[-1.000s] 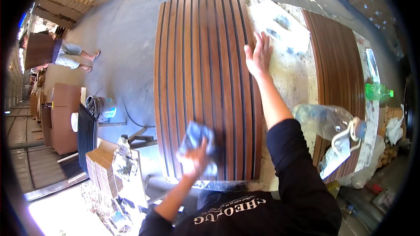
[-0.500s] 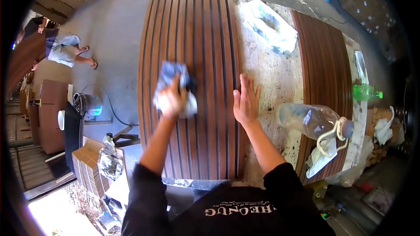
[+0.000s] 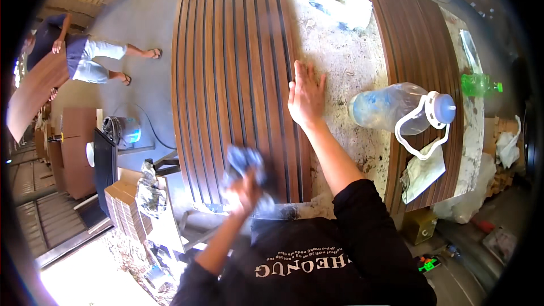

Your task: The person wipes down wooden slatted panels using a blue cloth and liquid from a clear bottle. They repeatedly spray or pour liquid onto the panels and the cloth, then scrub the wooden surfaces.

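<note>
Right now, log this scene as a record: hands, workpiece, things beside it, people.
Left hand: holding a blurred blue-and-white cloth on the slatted panel
Right hand: open, at the panel's right edge
Workpiece: slatted panel, brown with dark grooves, on a stained white table
To its right: clear bottle with blue cap; second brown panel
People: another person at picture left, holding a brown board

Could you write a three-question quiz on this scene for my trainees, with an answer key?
1. Which hand holds the cloth?
2. True or false: the green bottle lies to the right of the large clear bottle.
3. The right hand is nearest to: A) the bucket, B) the wide striped panel, C) the green bottle.

Key: 1. The left hand. 2. True. 3. B.
</note>
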`<state>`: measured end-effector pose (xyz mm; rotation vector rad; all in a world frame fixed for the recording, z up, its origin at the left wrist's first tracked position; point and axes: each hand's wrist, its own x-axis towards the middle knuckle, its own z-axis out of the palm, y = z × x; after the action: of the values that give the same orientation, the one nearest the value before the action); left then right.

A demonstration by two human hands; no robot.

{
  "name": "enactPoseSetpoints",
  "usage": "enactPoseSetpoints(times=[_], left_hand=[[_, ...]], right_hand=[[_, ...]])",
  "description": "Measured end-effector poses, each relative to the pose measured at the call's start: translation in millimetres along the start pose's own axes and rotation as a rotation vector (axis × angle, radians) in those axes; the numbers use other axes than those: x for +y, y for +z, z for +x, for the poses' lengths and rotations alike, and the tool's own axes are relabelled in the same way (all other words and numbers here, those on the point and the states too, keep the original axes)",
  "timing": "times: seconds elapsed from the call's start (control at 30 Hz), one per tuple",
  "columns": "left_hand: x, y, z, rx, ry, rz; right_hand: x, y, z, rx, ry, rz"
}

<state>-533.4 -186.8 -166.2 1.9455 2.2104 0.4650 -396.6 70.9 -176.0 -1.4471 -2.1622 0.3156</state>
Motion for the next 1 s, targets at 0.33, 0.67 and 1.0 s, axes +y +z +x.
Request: enactPoseSetpoints(times=[0.33,0.67,1.0], left_hand=[[-8,19,193,0.334,0.028,0.162],[-12,-2,189,-0.088,-0.204,0.22],[31,-49,18,-0.445,-0.161,0.098]], right_hand=[[-1,-10,-15,-0.014,0.017,0.098],[6,-6,-8,0.03,0.056,0.145],[-14,-6,-5,-0.008,0.081,0.113]])
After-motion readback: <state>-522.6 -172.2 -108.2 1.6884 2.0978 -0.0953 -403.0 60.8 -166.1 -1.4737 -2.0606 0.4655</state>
